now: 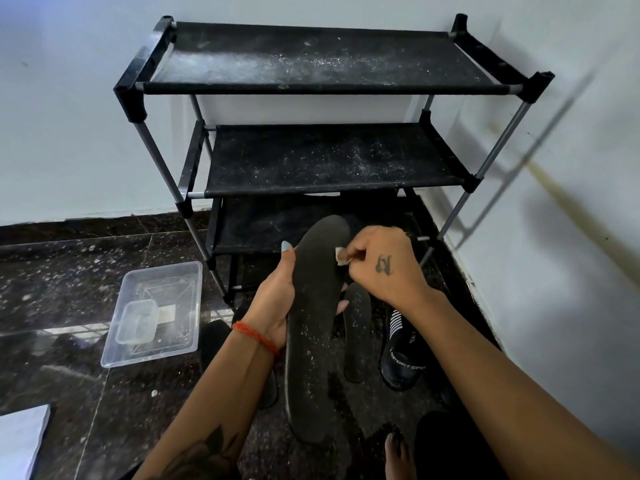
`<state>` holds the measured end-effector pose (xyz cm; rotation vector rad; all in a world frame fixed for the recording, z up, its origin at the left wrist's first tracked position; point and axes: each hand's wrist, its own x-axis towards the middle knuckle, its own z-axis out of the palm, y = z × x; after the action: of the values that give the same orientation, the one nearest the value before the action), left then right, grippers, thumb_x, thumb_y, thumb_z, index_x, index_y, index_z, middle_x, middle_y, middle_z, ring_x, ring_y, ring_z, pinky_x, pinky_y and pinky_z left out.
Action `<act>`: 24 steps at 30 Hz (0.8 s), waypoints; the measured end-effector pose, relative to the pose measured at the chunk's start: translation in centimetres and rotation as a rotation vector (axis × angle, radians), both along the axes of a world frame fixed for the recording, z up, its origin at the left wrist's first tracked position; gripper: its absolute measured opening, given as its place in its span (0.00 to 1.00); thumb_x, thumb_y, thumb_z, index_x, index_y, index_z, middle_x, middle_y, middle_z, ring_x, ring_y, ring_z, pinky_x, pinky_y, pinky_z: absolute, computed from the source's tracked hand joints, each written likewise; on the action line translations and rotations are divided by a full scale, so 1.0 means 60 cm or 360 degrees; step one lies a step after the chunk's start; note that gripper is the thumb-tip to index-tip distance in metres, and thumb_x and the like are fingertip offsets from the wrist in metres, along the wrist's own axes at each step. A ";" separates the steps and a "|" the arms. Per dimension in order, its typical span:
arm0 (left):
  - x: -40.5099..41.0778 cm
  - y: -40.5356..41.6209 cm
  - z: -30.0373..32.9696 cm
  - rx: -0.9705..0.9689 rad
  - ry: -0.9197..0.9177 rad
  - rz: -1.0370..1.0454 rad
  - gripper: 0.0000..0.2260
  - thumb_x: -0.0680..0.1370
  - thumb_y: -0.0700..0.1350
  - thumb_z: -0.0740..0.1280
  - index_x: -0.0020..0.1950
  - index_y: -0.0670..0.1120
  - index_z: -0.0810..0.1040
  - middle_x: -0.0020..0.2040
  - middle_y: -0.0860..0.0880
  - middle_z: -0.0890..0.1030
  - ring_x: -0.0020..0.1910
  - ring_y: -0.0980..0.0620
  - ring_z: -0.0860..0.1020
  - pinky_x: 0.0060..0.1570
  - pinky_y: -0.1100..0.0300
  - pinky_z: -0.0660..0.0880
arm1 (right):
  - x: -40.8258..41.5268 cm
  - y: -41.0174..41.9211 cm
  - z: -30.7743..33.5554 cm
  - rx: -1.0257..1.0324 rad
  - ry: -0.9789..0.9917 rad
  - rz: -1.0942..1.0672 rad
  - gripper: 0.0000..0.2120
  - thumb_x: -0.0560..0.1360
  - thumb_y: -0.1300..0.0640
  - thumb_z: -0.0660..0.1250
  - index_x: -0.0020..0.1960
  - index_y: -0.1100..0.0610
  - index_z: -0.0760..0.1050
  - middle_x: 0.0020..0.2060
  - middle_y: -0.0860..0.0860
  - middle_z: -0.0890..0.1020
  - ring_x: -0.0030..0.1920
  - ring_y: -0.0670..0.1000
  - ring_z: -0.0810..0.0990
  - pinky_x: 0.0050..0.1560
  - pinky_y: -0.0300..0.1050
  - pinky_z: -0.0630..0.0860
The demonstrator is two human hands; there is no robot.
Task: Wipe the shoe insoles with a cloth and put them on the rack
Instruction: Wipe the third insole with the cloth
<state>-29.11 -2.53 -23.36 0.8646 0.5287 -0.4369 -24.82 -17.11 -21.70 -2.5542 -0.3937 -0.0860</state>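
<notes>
One insole (317, 306) between left hand (273, 303) and right hand (384, 268).

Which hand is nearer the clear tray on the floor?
Left. The left hand holds the insole just right of the tray; the right hand, pinching the cloth, is beyond the insole.

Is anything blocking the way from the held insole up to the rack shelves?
Nothing visible. The insole, in the left hand, sits before the rack, whose dusty shelves hold no items.
</notes>
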 end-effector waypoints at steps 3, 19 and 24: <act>0.000 0.002 0.001 0.0027 0.0032 0.0019 0.26 0.78 0.62 0.56 0.59 0.41 0.76 0.50 0.37 0.83 0.46 0.40 0.83 0.43 0.42 0.80 | 0.001 -0.008 0.012 0.0216 0.0368 -0.0037 0.06 0.67 0.63 0.68 0.36 0.58 0.84 0.35 0.50 0.85 0.31 0.40 0.78 0.29 0.30 0.71; 0.001 -0.001 0.005 0.0061 0.0015 0.0029 0.25 0.78 0.62 0.56 0.57 0.42 0.77 0.46 0.39 0.84 0.41 0.41 0.83 0.39 0.44 0.81 | 0.001 -0.002 0.007 0.0413 0.0429 0.0033 0.04 0.66 0.63 0.72 0.32 0.57 0.83 0.30 0.47 0.82 0.34 0.44 0.81 0.35 0.33 0.76; 0.001 -0.005 0.004 0.0101 -0.0004 0.0014 0.24 0.78 0.62 0.57 0.55 0.42 0.77 0.44 0.38 0.84 0.43 0.41 0.82 0.44 0.43 0.80 | 0.013 -0.008 0.001 0.0622 -0.0231 -0.0256 0.03 0.69 0.62 0.71 0.40 0.56 0.84 0.37 0.47 0.82 0.38 0.41 0.78 0.42 0.25 0.72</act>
<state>-29.05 -2.83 -23.11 0.9232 0.5462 -0.4130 -24.04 -17.62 -21.61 -2.1935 -0.2007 -0.3724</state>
